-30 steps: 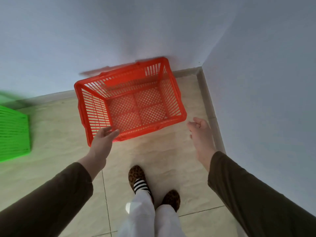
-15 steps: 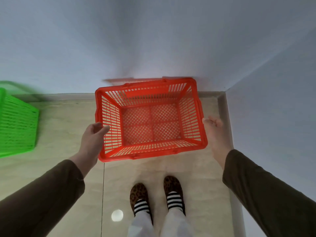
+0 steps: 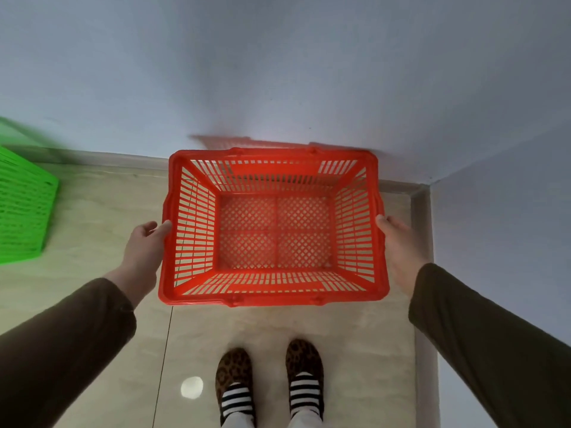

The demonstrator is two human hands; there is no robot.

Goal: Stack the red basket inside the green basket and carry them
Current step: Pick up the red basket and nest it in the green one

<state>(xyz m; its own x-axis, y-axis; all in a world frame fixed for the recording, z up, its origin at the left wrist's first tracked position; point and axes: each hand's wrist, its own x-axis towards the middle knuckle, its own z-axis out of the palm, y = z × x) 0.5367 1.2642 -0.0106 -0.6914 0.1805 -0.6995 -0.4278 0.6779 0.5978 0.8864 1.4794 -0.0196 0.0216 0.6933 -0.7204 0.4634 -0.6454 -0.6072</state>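
The red basket (image 3: 273,295) is an empty slatted plastic crate, seen from above against the wall in front of me. My left hand (image 3: 143,251) holds its left short side, thumb on the rim. On the opposite short side my right hand (image 3: 398,245) grips the rim. Whether the basket rests on the floor or is lifted off it, I cannot tell. The green basket (image 3: 21,208) stands on the floor at the far left, apart from the red one and partly cut off by the frame edge.
A grey wall (image 3: 278,72) runs right behind the red basket and meets a side wall (image 3: 500,227) in a corner on the right. Beige floor tiles (image 3: 102,211) lie between the two baskets. My feet in leopard slippers (image 3: 268,375) stand just below the red basket.
My view has turned square to the red basket and closer to it. Both hands moved from hovering near its sides onto its left and right rims.
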